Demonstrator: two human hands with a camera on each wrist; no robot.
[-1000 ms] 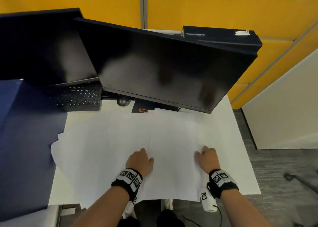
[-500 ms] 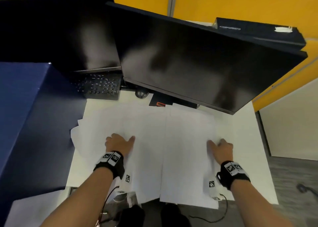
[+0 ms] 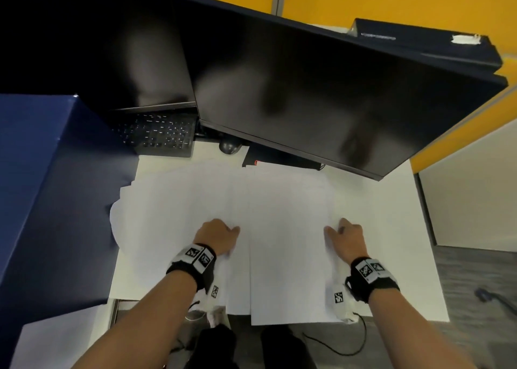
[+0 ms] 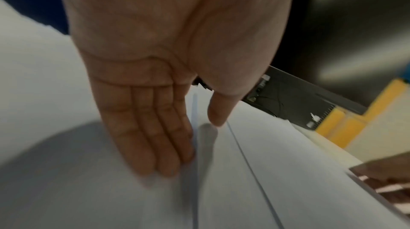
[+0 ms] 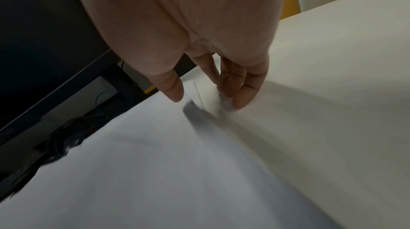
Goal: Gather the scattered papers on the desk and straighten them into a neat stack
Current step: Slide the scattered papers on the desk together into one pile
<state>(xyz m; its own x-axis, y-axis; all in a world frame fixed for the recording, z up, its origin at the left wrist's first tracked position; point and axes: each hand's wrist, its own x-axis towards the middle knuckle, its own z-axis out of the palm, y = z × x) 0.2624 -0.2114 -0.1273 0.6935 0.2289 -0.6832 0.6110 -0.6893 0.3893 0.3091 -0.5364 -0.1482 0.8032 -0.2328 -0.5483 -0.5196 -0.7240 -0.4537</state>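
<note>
Several white paper sheets (image 3: 288,242) lie spread and overlapping across the white desk (image 3: 391,228). Some reach past its left edge (image 3: 117,223), and the front sheet overhangs the near edge. My left hand (image 3: 221,233) lies on the sheets left of centre. Its straight fingers (image 4: 164,153) press flat beside a sheet edge, with the thumb apart. My right hand (image 3: 342,233) sits at the right edge of the middle sheet. Its fingertips (image 5: 240,103) and thumb touch the paper (image 5: 155,162) at that edge. Neither hand grips anything.
Two dark monitors (image 3: 321,97) hang over the back of the desk, above a black keyboard (image 3: 159,135), a mouse (image 3: 229,146) and the monitor base (image 3: 279,160). A blue partition (image 3: 42,186) stands along the left. At the right is bare desk, then floor.
My left hand has slid right, back toward the centre, across the left sheets. The right hand stays at the middle sheet's right edge. The head view has shifted.
</note>
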